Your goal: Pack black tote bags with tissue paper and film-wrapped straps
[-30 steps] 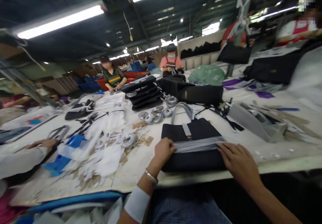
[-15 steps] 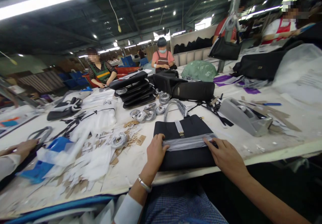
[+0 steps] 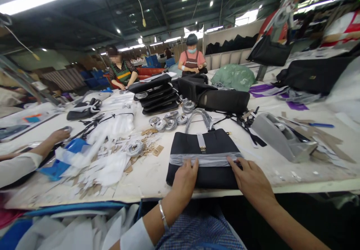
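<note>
A black handbag (image 3: pixel 206 147) lies flat at the near edge of the white table (image 3: pixel 157 177), its wrapped handle pointing away from me. A strip of clear film (image 3: pixel 206 160) runs across the bag's front. My left hand (image 3: pixel 185 177) rests on the bag with its fingertips pressing the film near the strip's middle. My right hand (image 3: pixel 250 178) lies on the bag's right side, fingers stretched out flat onto the film's right end. Neither hand grips anything.
A grey tape dispenser (image 3: pixel 282 137) stands right of the bag. Rolls of tape (image 3: pixel 168 122), stacked black bags (image 3: pixel 157 96) and white wrapping (image 3: pixel 112 156) cover the table. A co-worker's hand (image 3: pixel 57 135) reaches in at left. Other people work at the far side.
My left hand has slid from the film's left end toward the bag's middle. The right hand stays on the right end. The view shifted slightly.
</note>
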`<action>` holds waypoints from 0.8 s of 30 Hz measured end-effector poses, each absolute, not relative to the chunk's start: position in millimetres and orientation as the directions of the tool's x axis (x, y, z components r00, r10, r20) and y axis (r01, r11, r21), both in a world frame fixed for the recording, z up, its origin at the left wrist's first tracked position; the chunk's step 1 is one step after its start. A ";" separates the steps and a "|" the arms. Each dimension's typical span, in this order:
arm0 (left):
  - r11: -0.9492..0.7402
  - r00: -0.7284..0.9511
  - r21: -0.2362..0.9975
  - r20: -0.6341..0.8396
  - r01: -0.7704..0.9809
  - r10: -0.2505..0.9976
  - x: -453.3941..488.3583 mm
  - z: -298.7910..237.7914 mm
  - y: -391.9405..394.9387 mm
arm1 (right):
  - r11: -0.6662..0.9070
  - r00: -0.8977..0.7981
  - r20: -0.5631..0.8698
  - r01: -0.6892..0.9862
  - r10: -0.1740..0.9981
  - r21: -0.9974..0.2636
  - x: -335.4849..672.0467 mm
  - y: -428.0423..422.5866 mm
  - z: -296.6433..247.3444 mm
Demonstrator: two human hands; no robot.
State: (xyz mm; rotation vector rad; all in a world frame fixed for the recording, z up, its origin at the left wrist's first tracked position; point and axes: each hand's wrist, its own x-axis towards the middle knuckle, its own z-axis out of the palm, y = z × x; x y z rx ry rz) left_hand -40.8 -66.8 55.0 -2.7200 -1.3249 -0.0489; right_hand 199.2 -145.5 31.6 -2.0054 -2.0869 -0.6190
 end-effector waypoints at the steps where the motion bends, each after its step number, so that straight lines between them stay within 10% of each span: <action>1: -0.570 0.574 -0.063 0.071 0.819 0.816 -35.0 55.5 -71.9 | 0.004 -0.074 0.412 0.986 0.908 0.168 199.8 -145.9 31.3; 10: -0.403 0.404 0.080 0.009 0.912 0.915 -7.4 59.5 -88.5 | 0.020 -0.071 0.393 0.991 0.917 0.132 201.7 -146.4 34.5; 19: -0.468 0.471 -0.076 0.030 0.880 0.881 -19.7 47.5 -79.9 | 0.130 -0.069 0.327 0.977 0.943 -0.168 225.1 -148.9 54.8; 24: -0.491 0.499 -0.107 0.070 0.865 0.864 -21.3 37.1 -78.3 | -0.161 0.327 0.339 0.886 0.882 -0.436 322.0 -137.3 98.7</action>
